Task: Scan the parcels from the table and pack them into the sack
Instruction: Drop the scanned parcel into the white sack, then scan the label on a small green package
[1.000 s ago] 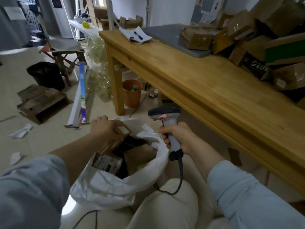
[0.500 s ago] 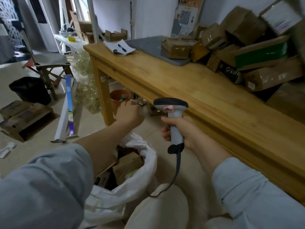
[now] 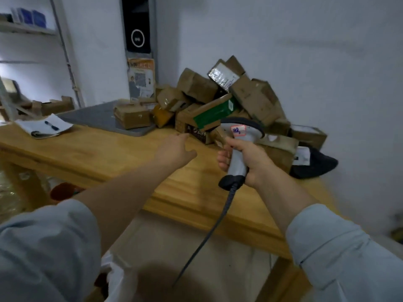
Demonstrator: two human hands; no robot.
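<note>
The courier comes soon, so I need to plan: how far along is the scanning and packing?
Done: a second ago the sack, now mostly out of view, already held several boxes. In hand: the right hand grips the scanner; the empty left hand reaches toward the parcel pile. Left: that pile, many parcels, still on the table.

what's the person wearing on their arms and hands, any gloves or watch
Both arms wear loose, light blue-grey long sleeves, the left sleeve and right sleeve, pushed up so the forearms are bare. The right sleeve shows a stitched cuff seam. The left hand and right hand are bare: no gloves, and no watch, ring or wristband shows.
</note>
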